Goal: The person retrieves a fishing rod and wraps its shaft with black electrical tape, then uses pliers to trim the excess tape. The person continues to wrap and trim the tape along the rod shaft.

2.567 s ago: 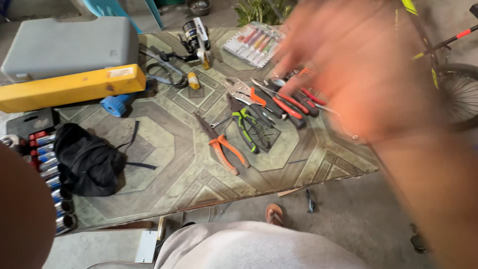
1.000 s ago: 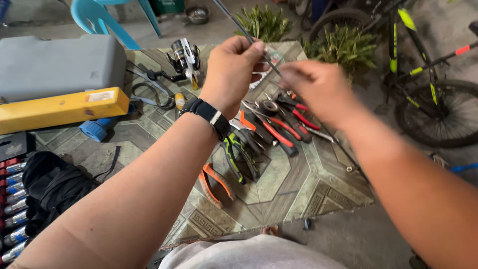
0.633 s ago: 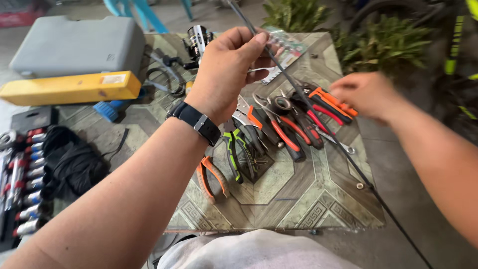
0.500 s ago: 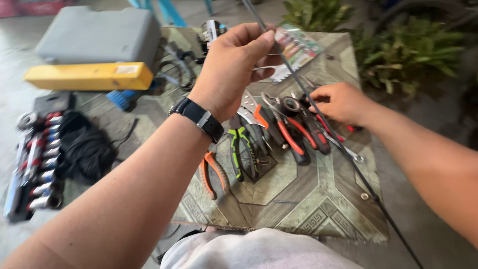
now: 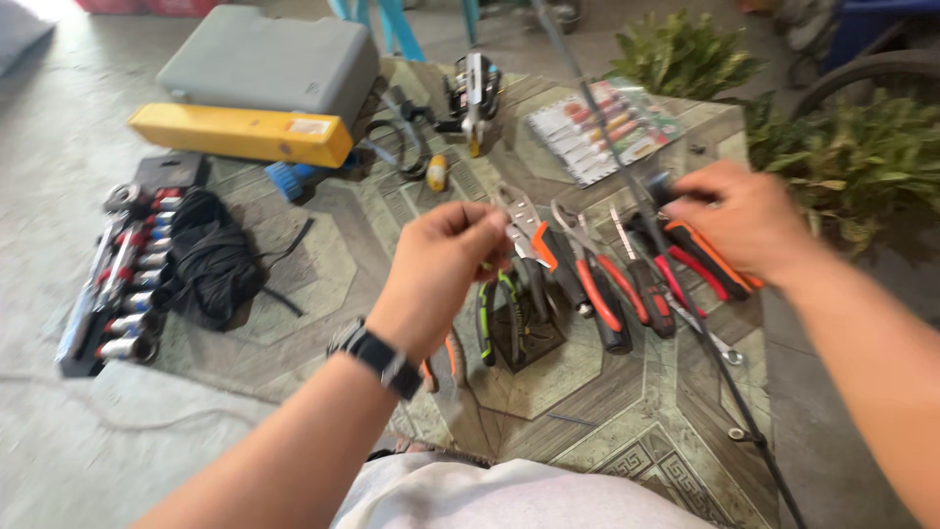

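My left hand (image 5: 446,264), a black watch (image 5: 377,358) on its wrist, hovers over a row of pliers with thumb and fingertips pinched; nothing visible sits between them. Just beyond its fingers lie orange-grip locking pliers (image 5: 529,235), with green-handled pliers (image 5: 494,313) below and red-handled pliers (image 5: 599,289) to the right. My right hand (image 5: 734,220) is closed on a thin dark fishing rod (image 5: 705,338) that runs from the top centre to the bottom right. Orange-handled cutters (image 5: 710,260) lie under that hand.
On the patterned table (image 5: 607,431) lie a fishing reel (image 5: 473,88), a clear packet of lures (image 5: 607,122), a yellow case (image 5: 240,132), a grey case (image 5: 269,64), a socket set (image 5: 117,274) and a black strap bundle (image 5: 211,255). Potted plants (image 5: 685,49) stand at the right.
My left hand has dropped from above the table's far side to just over the pliers. My right hand has shifted up the rod, away from me. The camera tilted.
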